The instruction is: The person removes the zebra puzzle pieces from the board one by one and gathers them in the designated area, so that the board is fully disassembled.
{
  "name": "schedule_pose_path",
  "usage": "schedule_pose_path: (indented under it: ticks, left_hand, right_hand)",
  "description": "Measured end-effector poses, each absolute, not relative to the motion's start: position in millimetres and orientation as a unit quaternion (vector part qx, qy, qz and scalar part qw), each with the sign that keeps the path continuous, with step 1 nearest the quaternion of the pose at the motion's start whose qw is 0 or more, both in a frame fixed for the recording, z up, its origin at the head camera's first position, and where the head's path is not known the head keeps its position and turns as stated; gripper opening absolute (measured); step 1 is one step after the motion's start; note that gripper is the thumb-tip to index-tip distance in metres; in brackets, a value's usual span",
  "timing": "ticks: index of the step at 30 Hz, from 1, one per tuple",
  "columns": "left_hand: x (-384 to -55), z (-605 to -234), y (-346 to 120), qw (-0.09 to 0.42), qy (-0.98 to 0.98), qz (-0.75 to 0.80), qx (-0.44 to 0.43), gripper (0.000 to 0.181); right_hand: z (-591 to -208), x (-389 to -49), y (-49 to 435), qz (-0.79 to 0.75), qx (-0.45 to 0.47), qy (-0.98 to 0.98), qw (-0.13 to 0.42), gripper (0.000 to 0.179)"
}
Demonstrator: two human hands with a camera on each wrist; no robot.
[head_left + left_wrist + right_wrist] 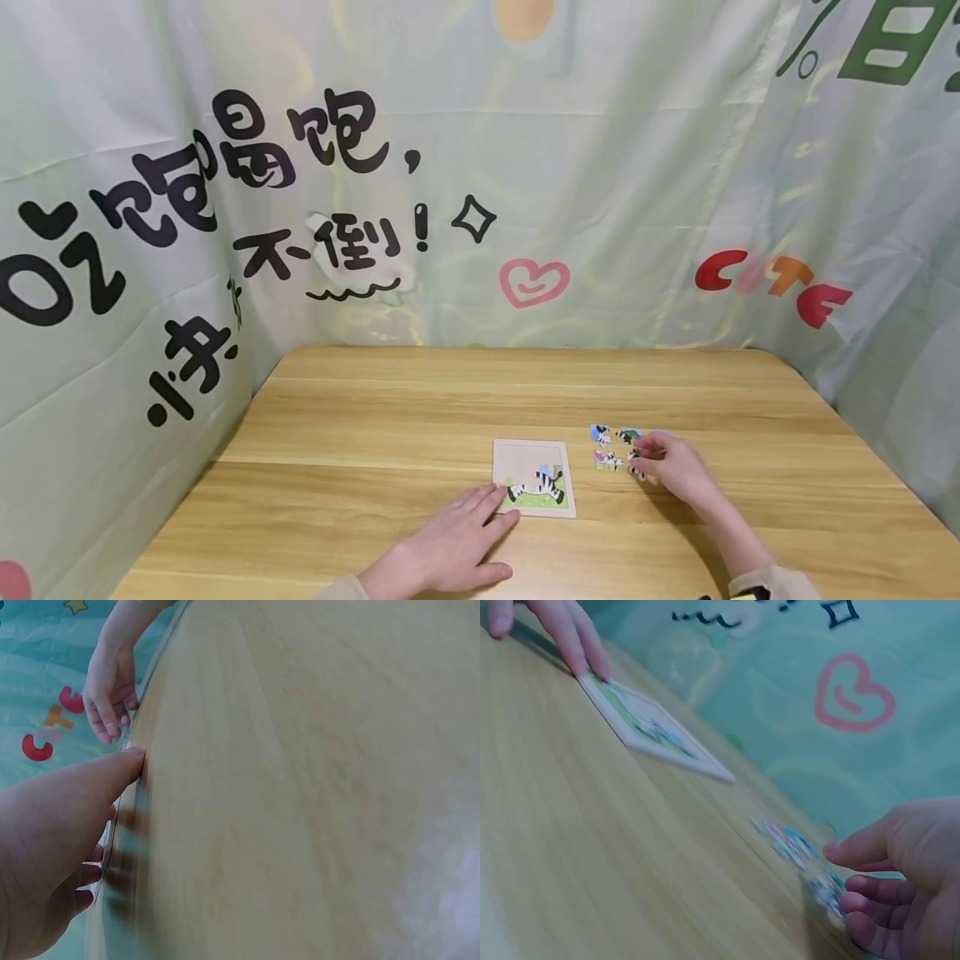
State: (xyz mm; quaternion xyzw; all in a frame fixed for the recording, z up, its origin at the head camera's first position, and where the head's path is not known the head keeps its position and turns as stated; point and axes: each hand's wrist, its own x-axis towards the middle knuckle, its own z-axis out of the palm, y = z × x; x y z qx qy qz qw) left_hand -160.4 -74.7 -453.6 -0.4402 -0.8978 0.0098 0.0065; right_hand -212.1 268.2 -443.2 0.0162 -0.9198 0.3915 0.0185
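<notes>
The puzzle board (519, 458) lay just beyond the left hand (459, 540), whose straight, spread fingers touched its near-left corner. Loose pieces (609, 460) lay by the half-open right hand (677, 467), thumb apart, holding nothing visible. A wooden table (360, 442) stretched beneath both; a printed curtain (615, 200) hung beyond.

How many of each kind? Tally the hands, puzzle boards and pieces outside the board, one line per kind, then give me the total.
Left hand and right hand: 2 hands
Puzzle board: 1
Puzzle pieces outside the board: 5 visible (the right hand may hide more)
Total: 8 visible
</notes>
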Motion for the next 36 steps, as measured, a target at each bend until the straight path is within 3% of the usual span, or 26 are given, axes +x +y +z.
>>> schedule_pose_path:
  ticks: [11, 28, 36]
  left_hand:
    - [-161.2, -452.5, -74.5, 0.006, -0.898, 0.011, -0.439, 0.068]
    - [-160.9, -452.2, -75.3, 0.009, -0.898, 0.015, -0.441, 0.069]
    - [-159.9, -452.4, -75.7, 0.008, -0.897, 0.013, -0.442, 0.069]
  right_hand:
    - [-435.7, -213.6, 217.6, 0.467, 0.076, -0.881, -0.015, 0.026]
    - [-443.2, -219.8, 182.8, 0.352, 0.184, -0.917, -0.032, 0.022]
    - [-442.0, -216.6, 178.8, 0.323, 0.172, -0.930, -0.042, 0.021]
